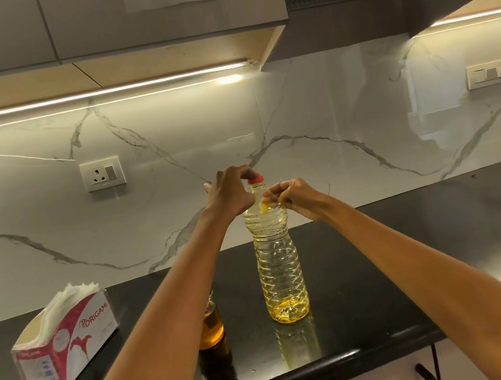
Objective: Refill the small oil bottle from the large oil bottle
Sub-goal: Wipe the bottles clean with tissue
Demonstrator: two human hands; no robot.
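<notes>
Two bare arms reach up from the bottom of the frame to the centre. The left hand [232, 193] curls over the red cap [255, 180] of the large oil bottle [278, 262], its fingertips pinching the cap from above. The right hand [294, 199], just right of the bottle's neck, has its fingers curled at the bottle's shoulder and pinches something small and yellowish there; what it is cannot be made out. The large oil bottle stands upright at the centre of the frame on a black countertop [419, 243], clear plastic, with yellow oil inside. Left of it and lower in the frame, the small oil bottle [211, 325] stands upright, mostly hidden behind the left forearm, holding amber oil. At lower left sits an open pink and white tissue box [68, 339]. A white marble backsplash [334, 141] fills the middle of the frame.
</notes>
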